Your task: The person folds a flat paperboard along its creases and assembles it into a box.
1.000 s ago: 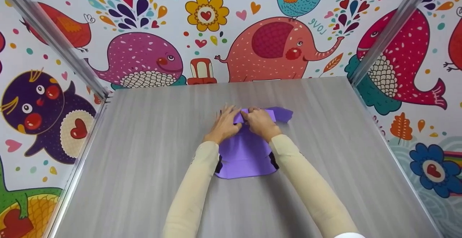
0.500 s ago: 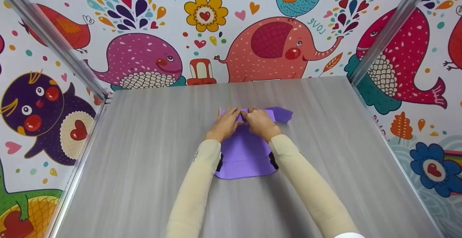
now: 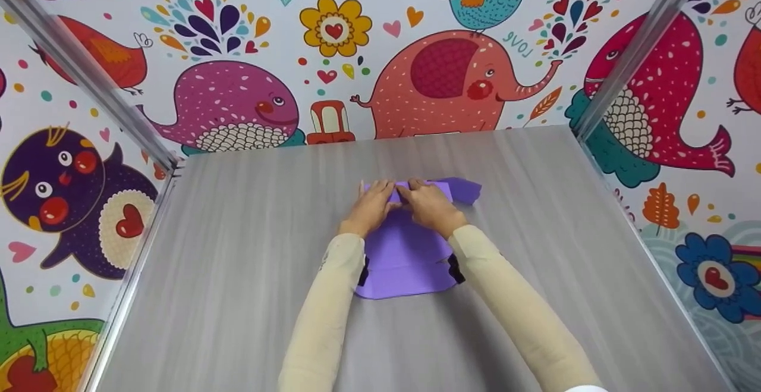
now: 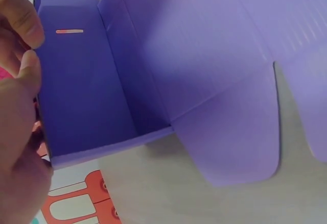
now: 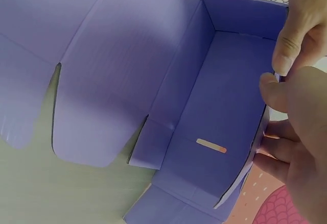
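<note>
On the left, the left hand (image 3: 367,209) pinches the far edge (image 3: 442,187) of a purple cardboard box (image 3: 405,255) lying mid-counter (image 3: 250,249); just beside it, the right hand (image 3: 433,206) pinches that edge too; a darker flap (image 3: 466,191) juts out farther right.

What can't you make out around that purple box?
Head view: part of the purple box, behind the left hand and right hand.
Head view: what the black piece is, partly hidden by the right sleeve.
Left wrist view: the left hand, cut off by left edge.
Right wrist view: the lowest flap, cut off by bottom edge.
</note>
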{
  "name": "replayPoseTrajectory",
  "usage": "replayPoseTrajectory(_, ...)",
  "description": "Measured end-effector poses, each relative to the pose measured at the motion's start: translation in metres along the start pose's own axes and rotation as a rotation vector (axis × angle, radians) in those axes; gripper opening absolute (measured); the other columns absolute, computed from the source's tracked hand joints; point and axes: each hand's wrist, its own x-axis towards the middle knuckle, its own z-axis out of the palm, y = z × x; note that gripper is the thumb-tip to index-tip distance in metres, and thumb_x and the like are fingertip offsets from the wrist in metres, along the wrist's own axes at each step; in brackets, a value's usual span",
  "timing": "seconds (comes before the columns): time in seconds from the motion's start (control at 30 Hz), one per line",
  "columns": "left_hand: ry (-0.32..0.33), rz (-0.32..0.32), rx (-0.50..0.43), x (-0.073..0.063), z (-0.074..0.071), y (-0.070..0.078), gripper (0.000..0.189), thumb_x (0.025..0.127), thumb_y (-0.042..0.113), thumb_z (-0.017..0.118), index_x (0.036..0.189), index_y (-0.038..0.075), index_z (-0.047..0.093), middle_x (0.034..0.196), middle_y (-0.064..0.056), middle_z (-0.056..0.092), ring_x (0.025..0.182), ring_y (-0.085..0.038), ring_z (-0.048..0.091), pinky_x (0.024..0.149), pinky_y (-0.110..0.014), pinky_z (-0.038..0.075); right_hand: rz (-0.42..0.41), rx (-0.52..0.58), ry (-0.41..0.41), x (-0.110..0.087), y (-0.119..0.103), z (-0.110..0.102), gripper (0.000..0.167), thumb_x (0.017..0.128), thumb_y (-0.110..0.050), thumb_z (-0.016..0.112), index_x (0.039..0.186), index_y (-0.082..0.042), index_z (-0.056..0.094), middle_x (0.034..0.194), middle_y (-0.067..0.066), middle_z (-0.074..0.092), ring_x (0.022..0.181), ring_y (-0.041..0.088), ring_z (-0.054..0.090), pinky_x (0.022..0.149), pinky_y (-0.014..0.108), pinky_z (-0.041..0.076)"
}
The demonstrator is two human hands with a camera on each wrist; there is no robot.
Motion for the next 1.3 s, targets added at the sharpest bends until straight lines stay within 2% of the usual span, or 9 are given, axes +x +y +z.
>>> replayPoseTrajectory(0.13,-0.003,0.003,-0.006,0.0,0.0,0.0,0.05,0.101,0.025,0.054,0.143,-0.001,0.049,0.144,-0.019,0.054,0.139,-0.037,0.046,0.12,-0.068,0.02,0.025,0.042,-0.001,-0.004,0.005,-0.001,0.041,0.093,-0.009,0.067,0.132,0.004,0.061,0.125,0.026,0.064,0.113,0.042,0.065,0.1,0.054,0.052)
replayPoseTrajectory(0.27,-0.002,-0.004,-0.014,0.0,0.001,0.0,0.054,0.101,0.03,0.054,0.144,-0.002,0.048,0.145,-0.019,0.053,0.14,-0.037,0.045,0.121,-0.068,0.019,0.073,0.048,-0.015,-0.01,0.012,-0.001,0.047,0.096,-0.018,0.065,0.137,0.005,0.057,0.139,0.025,0.058,0.131,0.039,0.056,0.112,0.057,0.042)
replayPoseTrajectory(0.5,0.003,-0.008,-0.006,0.001,0.003,0.0,0.057,0.1,0.032,0.055,0.145,-0.002,0.047,0.144,-0.018,0.055,0.139,-0.038,0.046,0.12,-0.067,0.022,0.163,0.087,-0.012,-0.022,0.026,-0.001,0.059,0.097,-0.026,0.063,0.145,0.004,0.048,0.152,0.022,0.048,0.145,0.037,0.042,0.116,0.061,0.034)
replayPoseTrajectory(0.6,-0.005,-0.018,-0.016,0.0,0.003,0.0,0.058,0.1,0.031,0.055,0.146,-0.002,0.047,0.146,-0.019,0.054,0.141,-0.039,0.045,0.12,-0.067,0.021,0.193,0.108,0.091,-0.028,0.03,0.003,0.058,0.095,-0.023,0.063,0.144,0.004,0.049,0.15,0.021,0.051,0.142,0.036,0.046,0.116,0.06,0.034)
replayPoseTrajectory(0.73,-0.007,-0.028,-0.017,0.0,0.003,0.001,0.057,0.1,0.031,0.055,0.146,-0.002,0.047,0.146,-0.019,0.054,0.141,-0.037,0.045,0.121,-0.066,0.021,0.225,0.115,0.33,-0.036,0.033,0.015,0.045,0.09,-0.012,0.064,0.133,0.004,0.061,0.132,0.02,0.063,0.125,0.037,0.058,0.105,0.054,0.044)
replayPoseTrajectory(0.83,-0.002,-0.027,-0.027,0.001,0.003,0.001,0.057,0.1,0.031,0.055,0.146,-0.002,0.047,0.145,-0.019,0.054,0.14,-0.037,0.045,0.121,-0.066,0.021,0.309,0.138,0.489,-0.041,0.031,0.027,0.038,0.084,-0.004,0.064,0.121,0.003,0.067,0.118,0.018,0.066,0.111,0.039,0.062,0.094,0.052,0.048)
replayPoseTrajectory(0.93,-0.01,-0.034,-0.034,0.001,0.004,0.001,0.059,0.1,0.032,0.054,0.147,-0.002,0.046,0.147,-0.019,0.053,0.142,-0.037,0.044,0.122,-0.066,0.019,0.417,0.193,0.565,-0.046,0.026,0.037,0.037,0.08,0.002,0.061,0.116,0.004,0.069,0.113,0.018,0.066,0.104,0.039,0.061,0.089,0.051,0.048)
replayPoseTrajectory(1.1,-0.021,-0.046,-0.029,0.002,0.005,0.001,0.06,0.1,0.034,0.053,0.148,0.0,0.044,0.149,-0.017,0.051,0.144,-0.036,0.042,0.123,-0.064,0.016,0.543,0.318,0.549,-0.052,0.019,0.049,0.044,0.08,0.004,0.057,0.122,0.005,0.066,0.121,0.02,0.066,0.11,0.04,0.061,0.096,0.051,0.048)
replayPoseTrajectory(1.3,-0.002,-0.038,-0.006,0.002,0.004,0.001,0.056,0.1,0.03,0.056,0.146,0.0,0.047,0.146,-0.018,0.053,0.141,-0.036,0.044,0.121,-0.066,0.02,0.573,0.445,0.481,-0.054,0.013,0.059,0.054,0.079,0.005,0.055,0.133,0.006,0.059,0.132,0.021,0.061,0.123,0.04,0.058,0.107,0.051,0.046)
